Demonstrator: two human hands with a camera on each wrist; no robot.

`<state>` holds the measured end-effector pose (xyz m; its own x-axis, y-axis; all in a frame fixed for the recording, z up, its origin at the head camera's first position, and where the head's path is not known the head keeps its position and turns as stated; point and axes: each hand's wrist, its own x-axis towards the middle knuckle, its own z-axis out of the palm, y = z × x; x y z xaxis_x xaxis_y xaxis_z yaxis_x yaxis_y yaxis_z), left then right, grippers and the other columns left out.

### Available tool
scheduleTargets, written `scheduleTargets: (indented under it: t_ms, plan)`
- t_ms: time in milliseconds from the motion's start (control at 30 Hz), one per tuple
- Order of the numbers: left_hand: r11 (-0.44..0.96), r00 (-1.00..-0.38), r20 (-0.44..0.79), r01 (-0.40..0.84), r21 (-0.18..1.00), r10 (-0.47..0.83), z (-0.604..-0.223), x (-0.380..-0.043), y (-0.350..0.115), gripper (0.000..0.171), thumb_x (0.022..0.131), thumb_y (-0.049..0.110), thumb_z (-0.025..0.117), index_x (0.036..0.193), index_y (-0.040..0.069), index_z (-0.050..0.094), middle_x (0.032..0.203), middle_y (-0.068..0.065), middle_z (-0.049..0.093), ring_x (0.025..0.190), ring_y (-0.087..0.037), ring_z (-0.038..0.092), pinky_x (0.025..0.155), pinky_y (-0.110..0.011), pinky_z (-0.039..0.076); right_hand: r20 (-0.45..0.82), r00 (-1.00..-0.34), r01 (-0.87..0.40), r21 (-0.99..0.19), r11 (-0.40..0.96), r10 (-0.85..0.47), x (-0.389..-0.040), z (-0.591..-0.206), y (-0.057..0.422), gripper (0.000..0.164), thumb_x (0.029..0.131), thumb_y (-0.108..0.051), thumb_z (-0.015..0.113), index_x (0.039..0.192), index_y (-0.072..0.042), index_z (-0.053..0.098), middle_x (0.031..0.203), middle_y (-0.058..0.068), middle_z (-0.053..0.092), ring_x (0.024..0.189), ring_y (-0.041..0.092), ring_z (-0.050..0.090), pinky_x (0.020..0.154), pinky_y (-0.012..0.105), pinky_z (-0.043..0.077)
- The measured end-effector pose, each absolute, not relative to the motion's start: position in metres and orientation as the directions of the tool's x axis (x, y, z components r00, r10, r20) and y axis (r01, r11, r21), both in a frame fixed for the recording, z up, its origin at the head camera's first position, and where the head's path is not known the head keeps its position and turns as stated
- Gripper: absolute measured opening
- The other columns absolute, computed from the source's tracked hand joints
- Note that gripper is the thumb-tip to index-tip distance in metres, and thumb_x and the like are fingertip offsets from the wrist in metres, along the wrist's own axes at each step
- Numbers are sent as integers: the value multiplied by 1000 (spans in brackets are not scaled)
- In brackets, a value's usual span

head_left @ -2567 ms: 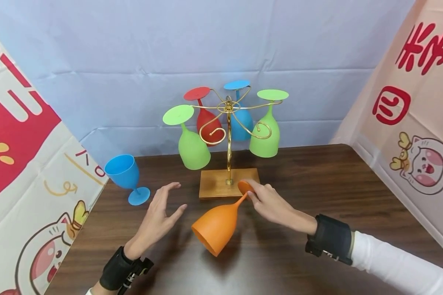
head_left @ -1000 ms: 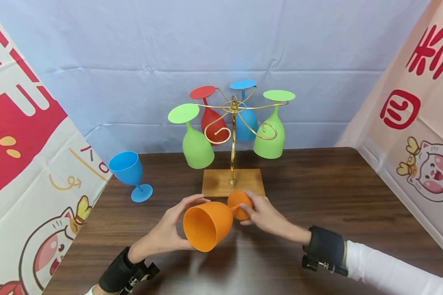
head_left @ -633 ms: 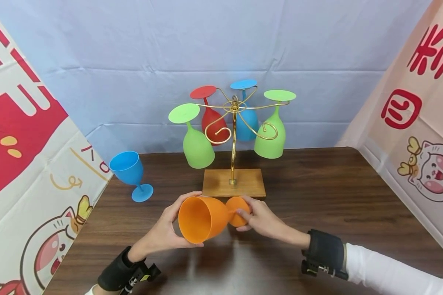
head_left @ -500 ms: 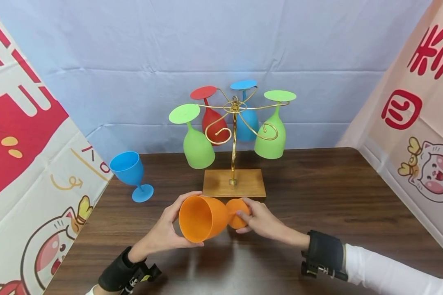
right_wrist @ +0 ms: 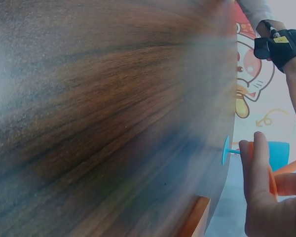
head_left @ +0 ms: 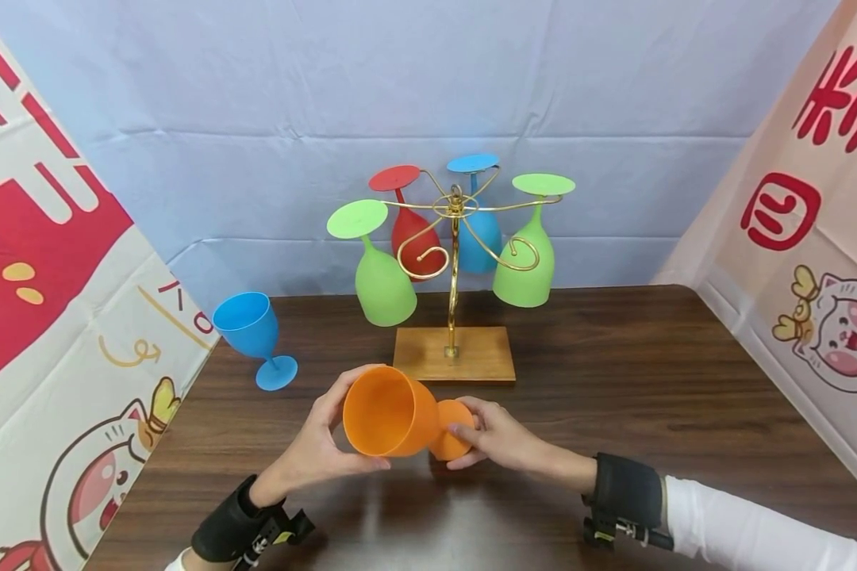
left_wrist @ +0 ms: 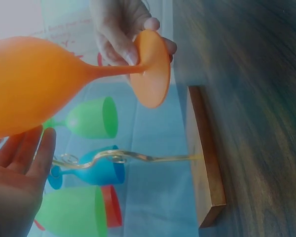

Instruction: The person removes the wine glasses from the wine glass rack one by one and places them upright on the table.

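Note:
An orange plastic goblet (head_left: 420,412) is held above the table between both hands, tipped on its side with its mouth facing left and toward the head camera. My left hand (head_left: 323,440) holds the bowl, thumb below and fingers around the far side. With thumb and fingers my right hand (head_left: 503,438) pinches the round foot (left_wrist: 155,74) at the stem. Behind them stands a gold wire goblet rack (head_left: 453,285) on a wooden base (head_left: 414,354). Upside down on its arms hang green goblets (head_left: 386,285) (head_left: 524,274), a red goblet (head_left: 410,238) and a blue goblet (head_left: 480,238).
Another blue goblet (head_left: 248,327) stands upright at the left on the dark wood table (head_left: 614,357). Two curled rack arms at the front hold nothing. A pale cloth (head_left: 257,95) hangs behind, with printed cloths at both sides.
My left hand, earlier open and apart, has come to the orange goblet's bowl and taken hold. The goblet has turned from mouth-down to sideways and moved slightly left; my right hand keeps its foot.

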<state>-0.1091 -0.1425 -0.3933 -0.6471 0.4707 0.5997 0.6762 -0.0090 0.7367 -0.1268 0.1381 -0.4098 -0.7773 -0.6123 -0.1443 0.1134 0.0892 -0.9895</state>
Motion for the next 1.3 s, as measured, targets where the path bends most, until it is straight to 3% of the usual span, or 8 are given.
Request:
scheduleTargets:
  t_ms: [200,300,500,833,1067,1300]
  plan:
    - [-16,-643,614,684,729,459,-393,-110,-143,89,81,30,88,148,-5,40,144,-10,57,128,-17,56,107,-30,51,-138,-763,37,-985,171,-632,-131,-410,139,38,103,-4,57,135,14,47,116,31,71,99,31,76,84,51,62]
    - [9,-664,605,677,736,440,-392,-110,-145,90,77,18,91,148,-4,41,143,-10,57,127,-17,56,106,-30,51,-144,-761,38,-983,178,-632,-132,-411,140,42,103,-3,57,139,13,43,114,30,71,94,31,76,82,51,63]
    - [136,-738,578,650,748,347,-386,-110,-152,95,65,-5,92,147,2,46,140,-5,61,125,-15,58,103,-28,53,-138,-750,32,-985,172,-647,-133,-410,142,45,103,1,52,144,12,35,109,36,70,93,43,74,81,49,64]
    - [149,-765,629,644,751,138,-382,-114,-168,91,67,-17,85,148,-2,46,138,-6,61,122,-15,59,102,-23,52,-139,-732,34,-985,168,-667,-135,-409,149,46,104,2,49,146,10,34,112,37,68,96,42,74,80,43,64]
    - [257,-785,618,588,767,-46,-384,-120,-186,86,71,-17,83,147,2,48,132,-10,62,114,-13,62,95,-16,54,-165,-742,36,-978,208,-649,-135,-407,153,43,105,1,48,146,6,38,112,34,70,96,37,75,80,40,64]
    - [378,-815,537,438,816,-216,-395,-122,-201,79,77,-8,83,147,12,51,131,-7,62,108,-11,60,86,-12,51,-136,-732,17,-983,182,-668,-136,-409,154,45,104,1,48,147,9,35,112,36,68,96,39,75,82,42,64]
